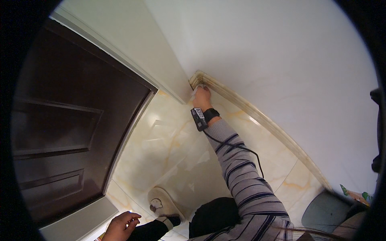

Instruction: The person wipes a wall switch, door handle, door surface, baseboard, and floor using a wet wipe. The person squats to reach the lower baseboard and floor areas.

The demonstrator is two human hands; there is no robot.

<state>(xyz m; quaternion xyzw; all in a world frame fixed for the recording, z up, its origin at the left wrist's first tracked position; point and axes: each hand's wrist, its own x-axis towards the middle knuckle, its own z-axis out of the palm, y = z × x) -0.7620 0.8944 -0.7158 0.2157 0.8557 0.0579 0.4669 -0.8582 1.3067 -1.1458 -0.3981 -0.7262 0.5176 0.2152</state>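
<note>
One white wad [195, 92] in right hand [202, 98], partly hidden

White cloth [195, 90] half-hidden by right grip [202, 98]

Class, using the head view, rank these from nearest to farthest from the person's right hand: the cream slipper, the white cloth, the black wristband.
From the right hand:
1. White cloth: held in the hand, showing at its left edge.
2. Black wristband: around the wrist, just behind the hand.
3. Cream slipper: well below and to the left, on the floor.
</note>
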